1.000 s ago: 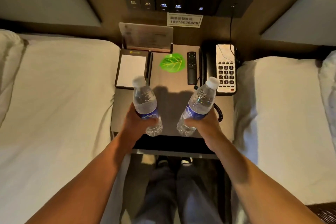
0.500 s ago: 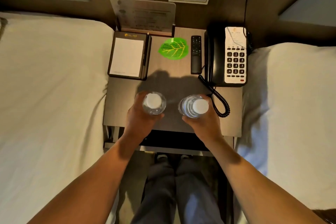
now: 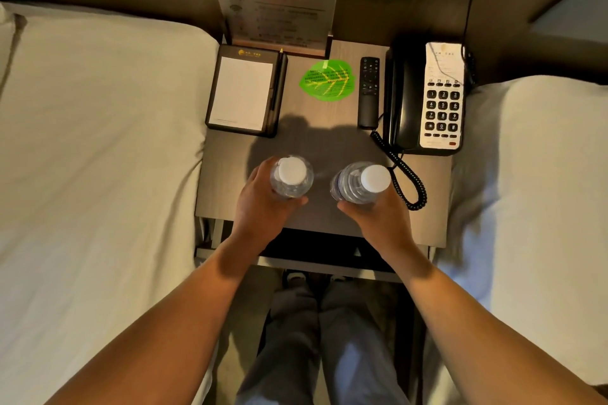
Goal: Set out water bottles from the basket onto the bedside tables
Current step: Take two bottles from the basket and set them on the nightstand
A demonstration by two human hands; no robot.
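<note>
Two clear water bottles with white caps stand upright over the front half of the brown bedside table (image 3: 431,207), seen from almost straight above. My left hand (image 3: 260,207) is wrapped around the left bottle (image 3: 291,177). The right bottle (image 3: 360,182) is gripped by my right hand (image 3: 378,217). The bottles are about a hand's width apart. Their bases are hidden, so contact with the tabletop cannot be told. No basket is in view.
On the table's back half lie a notepad holder (image 3: 243,92), a green leaf-shaped card (image 3: 327,77), a black remote (image 3: 368,92) and a phone (image 3: 427,99) whose coiled cord (image 3: 408,181) runs beside the right bottle. A card stand (image 3: 276,13) leans at the rear. White beds flank the table.
A second ago both bottles were tilted above the table's front edge. They are now upright and lower over the tabletop, and my view has tipped further down.
</note>
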